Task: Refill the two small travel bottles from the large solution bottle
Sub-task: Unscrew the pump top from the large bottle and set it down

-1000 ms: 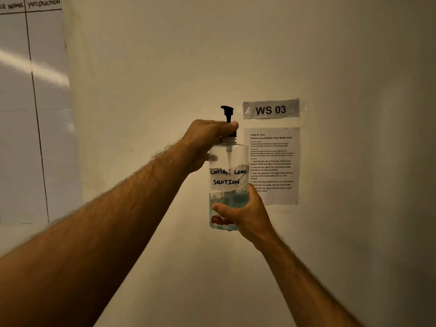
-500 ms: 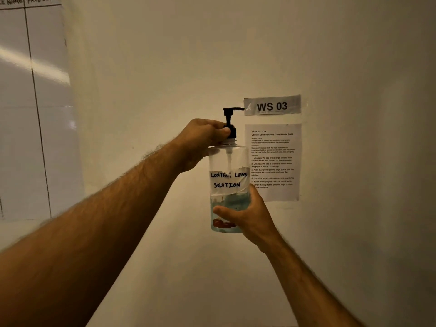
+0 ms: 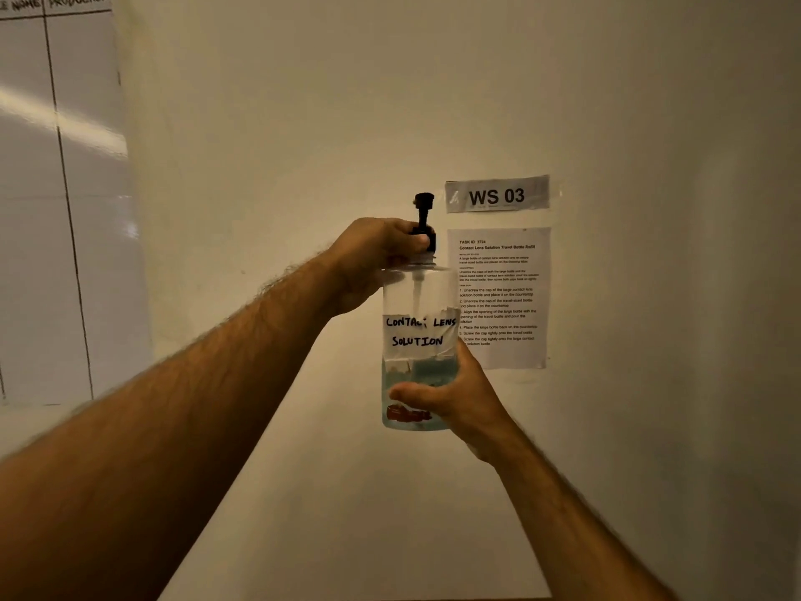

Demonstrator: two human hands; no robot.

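While the right hand [image 3: 450, 401] wraps the clear plastic pump bottle [image 3: 418, 340] low down, both arms reach forward. Left hand [image 3: 377, 258] fingers clench the black pump collar [image 3: 427, 242] above.

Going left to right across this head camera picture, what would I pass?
Whiteboard → left hand on the pump cap → solution bottle → right hand → instruction sheet under the WS 03 sign.

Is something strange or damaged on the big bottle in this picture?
Nothing is spilled or broken. The handwritten label on the large solution bottle looks torn at its lower edge. The left hand grips the pump cap; the right hand holds the bottle.
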